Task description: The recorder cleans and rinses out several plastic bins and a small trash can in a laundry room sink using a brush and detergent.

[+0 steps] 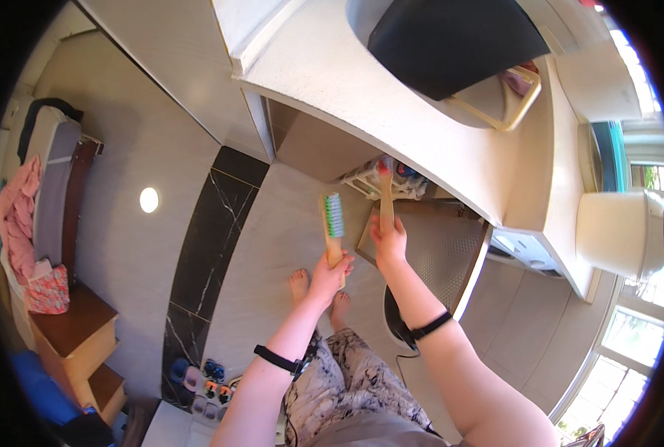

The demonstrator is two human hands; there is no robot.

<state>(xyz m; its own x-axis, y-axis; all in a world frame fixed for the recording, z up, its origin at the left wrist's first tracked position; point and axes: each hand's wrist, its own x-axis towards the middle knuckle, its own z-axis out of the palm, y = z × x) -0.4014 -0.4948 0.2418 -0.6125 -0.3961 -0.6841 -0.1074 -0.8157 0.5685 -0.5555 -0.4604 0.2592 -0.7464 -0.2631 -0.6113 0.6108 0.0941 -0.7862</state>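
My left hand (332, 276) grips a wooden scrub brush (332, 218) by its handle, with green and white bristles facing right. In my right hand (390, 237) is a second wooden-handled brush (386, 193), its head pointing away from me; reddish bristles show there, partly blurred. Both brushes are held up over the tiled floor, apart from each other, in front of the counter (360, 120). Beyond the right-hand brush, under the counter, stands a white rack (365, 181) with things in it that I cannot make out.
A textured panel (438, 240), apparently an open cabinet door, stands beside my right arm. On the counter are a dark board (449, 44) and a cream rack (519, 106) over a basin. Several shoes (213, 371) lie at lower left, near wooden steps (75, 318).
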